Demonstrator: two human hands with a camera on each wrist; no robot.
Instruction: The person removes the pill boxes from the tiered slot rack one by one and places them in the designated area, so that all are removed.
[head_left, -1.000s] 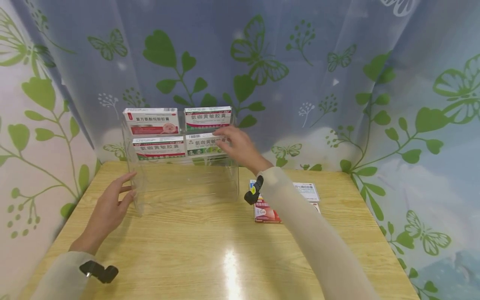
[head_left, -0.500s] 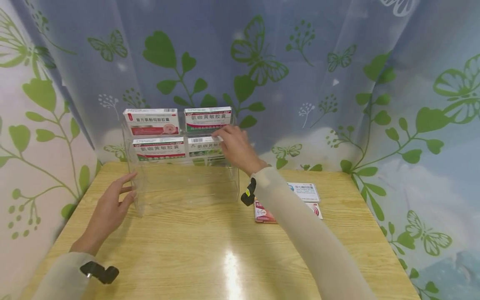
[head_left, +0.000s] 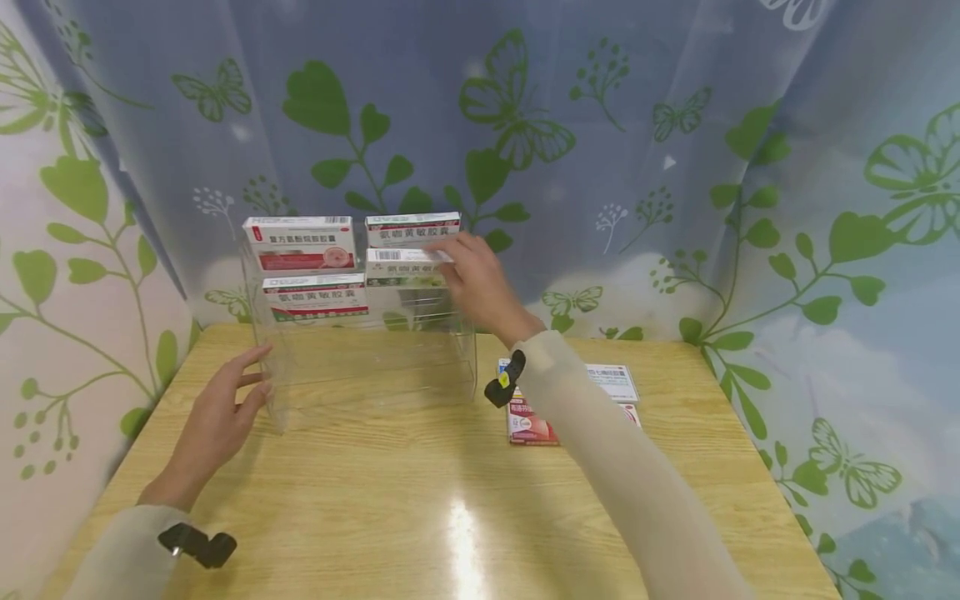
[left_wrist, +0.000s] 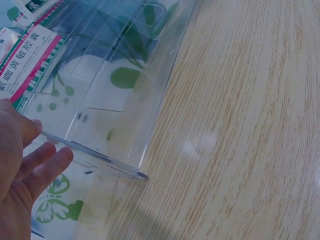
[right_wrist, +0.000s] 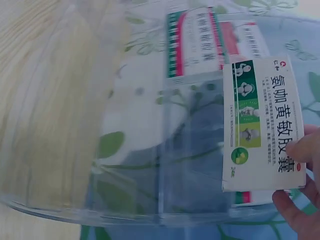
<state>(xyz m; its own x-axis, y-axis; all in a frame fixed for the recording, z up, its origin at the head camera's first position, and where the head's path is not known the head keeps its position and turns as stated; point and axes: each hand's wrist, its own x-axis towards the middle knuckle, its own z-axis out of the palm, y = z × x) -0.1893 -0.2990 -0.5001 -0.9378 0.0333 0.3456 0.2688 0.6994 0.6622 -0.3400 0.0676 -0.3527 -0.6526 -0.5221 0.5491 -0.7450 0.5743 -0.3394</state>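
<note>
Right hand (head_left: 482,279) pinching a white medicine box (head_left: 399,268) over the clear rack (head_left: 367,362), far right; left hand (head_left: 219,419), fingers relaxed, touching its near left edge

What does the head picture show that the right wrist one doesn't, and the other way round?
Only the head view: the left hand touching the clear rack, and a red box and white box lying on the table.
Only the right wrist view, clearly: four little pictures on the held box.
Both: the right hand with that box, the rack, the table and the leafy cloth.
</note>
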